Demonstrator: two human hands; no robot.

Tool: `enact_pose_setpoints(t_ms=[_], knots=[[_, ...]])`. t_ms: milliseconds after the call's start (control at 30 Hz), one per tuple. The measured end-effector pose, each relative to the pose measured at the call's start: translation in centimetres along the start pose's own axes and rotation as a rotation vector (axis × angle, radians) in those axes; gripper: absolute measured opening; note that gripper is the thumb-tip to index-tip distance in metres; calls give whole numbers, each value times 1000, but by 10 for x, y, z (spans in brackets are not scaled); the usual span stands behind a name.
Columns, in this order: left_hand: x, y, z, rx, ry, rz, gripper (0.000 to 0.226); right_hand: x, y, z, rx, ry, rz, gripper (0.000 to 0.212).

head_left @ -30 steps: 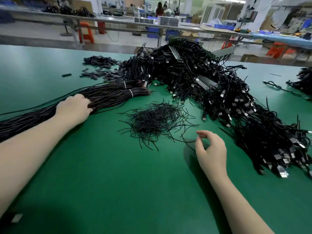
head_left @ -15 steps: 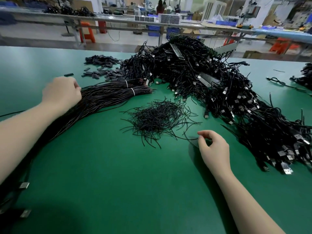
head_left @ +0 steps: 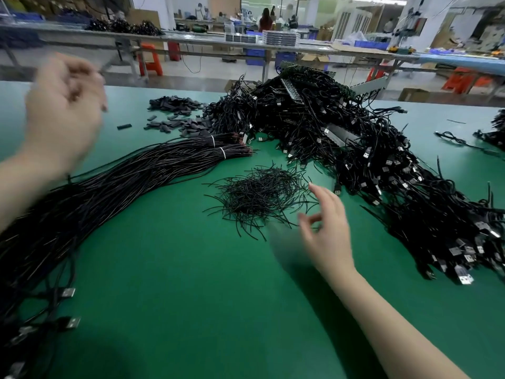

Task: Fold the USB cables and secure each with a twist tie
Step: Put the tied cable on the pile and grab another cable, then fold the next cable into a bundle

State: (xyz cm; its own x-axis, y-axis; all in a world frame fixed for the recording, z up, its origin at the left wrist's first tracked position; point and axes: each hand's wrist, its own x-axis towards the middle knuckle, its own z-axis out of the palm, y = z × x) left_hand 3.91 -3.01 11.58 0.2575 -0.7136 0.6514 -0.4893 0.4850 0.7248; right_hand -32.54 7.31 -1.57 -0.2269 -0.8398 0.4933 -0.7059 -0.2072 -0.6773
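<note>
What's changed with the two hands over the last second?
The left hand has lifted off the long cable bundle and now hangs blurred above the table; whether it pinches a cable is unclear. The right hand moved toward the twist tie pile, fingers spread. Bundle, ties and cable heap stayed put.

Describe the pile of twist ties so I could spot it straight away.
On the green table, look between the long bundle of straight cables and the big tangled cable heap. The twist ties form a small flat nest of short, thin black wires without plugs.
</note>
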Motion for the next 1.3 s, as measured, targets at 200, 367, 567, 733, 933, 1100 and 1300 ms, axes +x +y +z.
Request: enact_pose_setpoints(t_ms=[200,367,567,733,933,1100,1300], knots=[[-90,36,31,-68,-408,266,10,37,-135,22,-44,-285,-629,79],[-105,28,26,-112,-484,204,13,80,-169,-11,-541,-315,-901,33],[-100,-7,9,-44,-684,68,33,130,-146,-117,-462,54,-628,28],[-91,-10,0,-74,-780,-42,25,118,-66,-192,-645,132,-357,37],[-91,11,31,-424,-603,-418,33,6,30,-190,-814,-104,81,9],[-84,48,75,-890,-612,-701,33,-38,43,-151,-852,-513,338,26],[-98,113,142,-1097,-806,-684,19,-2,-39,-84,72,-399,131,68]])
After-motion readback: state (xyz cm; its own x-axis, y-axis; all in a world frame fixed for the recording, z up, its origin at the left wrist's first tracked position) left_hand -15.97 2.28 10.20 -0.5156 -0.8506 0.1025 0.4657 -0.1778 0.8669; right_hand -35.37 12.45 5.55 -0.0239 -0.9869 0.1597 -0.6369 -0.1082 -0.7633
